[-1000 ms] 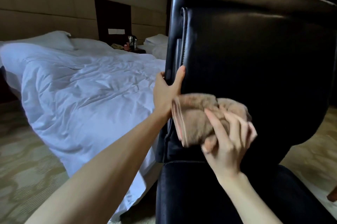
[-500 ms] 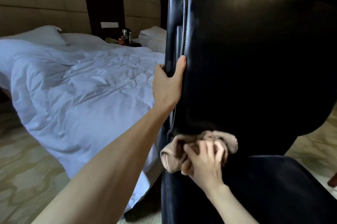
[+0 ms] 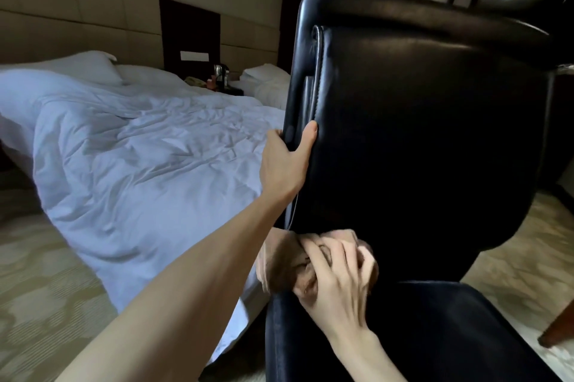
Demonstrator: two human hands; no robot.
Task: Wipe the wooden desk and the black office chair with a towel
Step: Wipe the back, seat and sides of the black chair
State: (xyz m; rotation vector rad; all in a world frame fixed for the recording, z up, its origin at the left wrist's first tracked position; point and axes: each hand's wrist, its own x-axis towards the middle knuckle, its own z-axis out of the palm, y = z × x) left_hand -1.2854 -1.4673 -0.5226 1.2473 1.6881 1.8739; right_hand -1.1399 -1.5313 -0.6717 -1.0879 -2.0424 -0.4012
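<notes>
The black leather office chair [image 3: 428,139] fills the right half of the head view, backrest upright and seat below it. My left hand [image 3: 284,165] grips the backrest's left edge, thumb on the front face and fingers wrapped behind. My right hand [image 3: 334,273] clutches a bunched tan towel [image 3: 281,263] and presses it into the gap where the backrest's lower left corner meets the seat. Part of the towel is hidden under my fingers. The wooden desk is not in view.
A bed with a rumpled white duvet [image 3: 130,158] stands close on the chair's left. A nightstand with small items [image 3: 220,80] and a second bed [image 3: 267,83] lie beyond. Patterned carpet [image 3: 40,288] surrounds the chair. A wooden furniture leg [image 3: 556,332] shows at the right edge.
My right hand has carried the towel down the backrest from its middle to the bottom left corner by the seat. My left hand keeps its grip on the backrest edge.
</notes>
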